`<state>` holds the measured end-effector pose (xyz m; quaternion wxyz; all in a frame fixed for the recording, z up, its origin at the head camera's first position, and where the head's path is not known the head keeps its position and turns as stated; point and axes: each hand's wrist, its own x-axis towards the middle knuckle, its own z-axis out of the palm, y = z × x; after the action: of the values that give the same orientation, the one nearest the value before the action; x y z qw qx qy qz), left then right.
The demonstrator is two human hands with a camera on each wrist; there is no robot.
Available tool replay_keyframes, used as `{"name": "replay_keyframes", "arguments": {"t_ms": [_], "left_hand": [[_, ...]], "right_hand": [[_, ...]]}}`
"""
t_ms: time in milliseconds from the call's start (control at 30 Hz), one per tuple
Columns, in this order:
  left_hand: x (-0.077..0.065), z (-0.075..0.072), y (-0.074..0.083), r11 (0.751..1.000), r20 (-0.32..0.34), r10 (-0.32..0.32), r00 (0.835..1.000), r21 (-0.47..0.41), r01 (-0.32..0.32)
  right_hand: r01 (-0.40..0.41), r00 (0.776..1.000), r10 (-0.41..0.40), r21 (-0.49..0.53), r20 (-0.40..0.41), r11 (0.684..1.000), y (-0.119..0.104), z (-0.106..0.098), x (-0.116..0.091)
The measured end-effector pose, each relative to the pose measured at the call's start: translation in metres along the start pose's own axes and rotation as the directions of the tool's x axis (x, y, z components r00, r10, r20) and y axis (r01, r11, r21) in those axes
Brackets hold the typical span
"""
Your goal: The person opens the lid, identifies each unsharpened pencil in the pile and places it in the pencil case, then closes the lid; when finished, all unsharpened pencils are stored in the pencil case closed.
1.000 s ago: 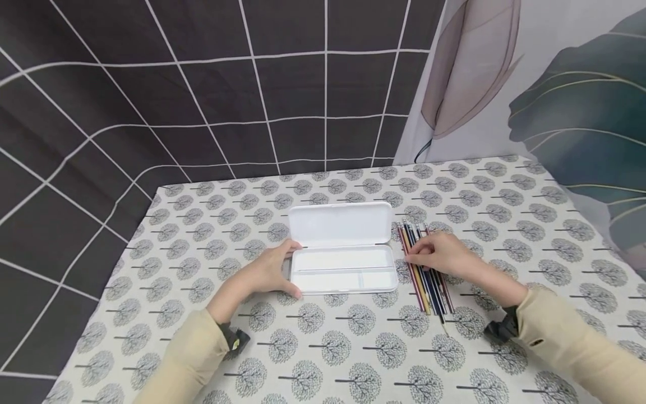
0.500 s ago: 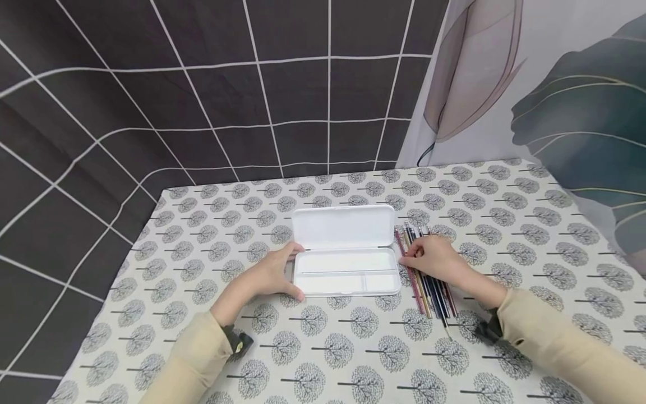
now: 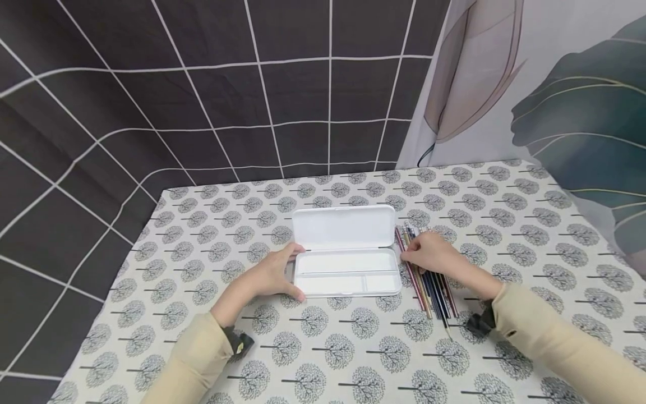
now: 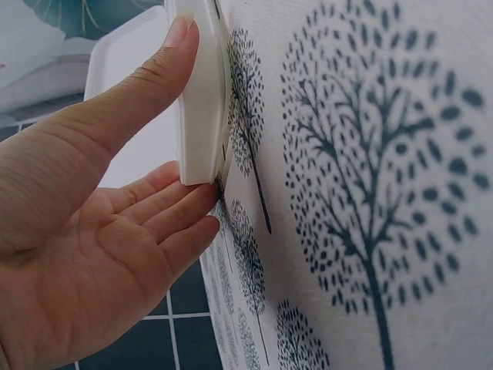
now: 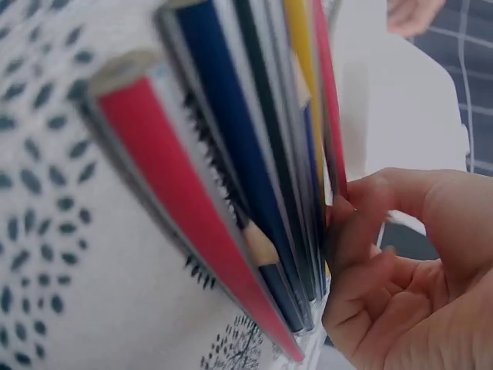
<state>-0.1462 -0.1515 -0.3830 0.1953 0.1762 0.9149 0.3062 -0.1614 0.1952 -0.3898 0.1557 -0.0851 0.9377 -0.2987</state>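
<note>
A white pencil case (image 3: 348,227) lies with its lid raised, showing a long compartment and two smaller ones in the base. My left hand (image 3: 272,273) holds its left end, thumb at the front edge and fingers at the rear corner; the left wrist view shows the thumb (image 4: 142,92) on the case's side. To the right, several pencils (image 3: 438,300) lie side by side on the cloth. Over them, my right hand (image 3: 433,255) pinches the red pencil (image 5: 327,92) nearest the case. Its fingers hide part of the bunch.
A cloth with a tree print (image 3: 338,348) covers the table. Behind it hangs a dark curtain with white grid lines (image 3: 292,90), and a leaf-patterned curtain (image 3: 474,73) hangs at the right. A thin-tipped brush (image 3: 447,331) sticks out toward the front.
My right hand has shifted slightly left, to the red pencil at the bunch's left edge, which now lies a little apart from the others. The left hand stays on the case.
</note>
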Motion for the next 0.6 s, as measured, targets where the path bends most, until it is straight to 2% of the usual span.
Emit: {"name": "replay_keyframes", "arguments": {"t_ms": [133, 233, 400, 533, 600], "left_hand": [[0.001, 0.000, 0.000, 1.000, -0.001, -0.003, 1.000, -0.006, 0.003], [0.000, 0.000, 0.000, 1.000, -0.001, -0.008, 1.000, -0.006, 0.008], [0.000, 0.000, 0.000, 1.000, -0.002, -0.010, 1.000, -0.001, 0.010], [0.000, 0.000, 0.000, 1.000, 0.000, -0.005, 1.000, -0.004, 0.005], [0.000, 0.000, 0.000, 1.000, 0.002, -0.004, 1.000, -0.004, 0.004]], "right_hand": [[-0.081, 0.996, 0.076, 0.109, 0.053, 0.991, 0.002, -0.011, -0.001], [-0.107, 0.993, 0.093, 0.215, 0.072, 0.971, 0.003, -0.021, -0.002], [-0.023, 0.999, 0.007, 0.370, 0.043, 0.929, 0.006, -0.032, -0.002], [0.060, 0.998, -0.043, 0.453, -0.046, 0.889, 0.004, -0.033, 0.000], [0.081, 0.995, -0.041, 0.472, -0.095, 0.878, 0.000, -0.032, 0.001]]}}
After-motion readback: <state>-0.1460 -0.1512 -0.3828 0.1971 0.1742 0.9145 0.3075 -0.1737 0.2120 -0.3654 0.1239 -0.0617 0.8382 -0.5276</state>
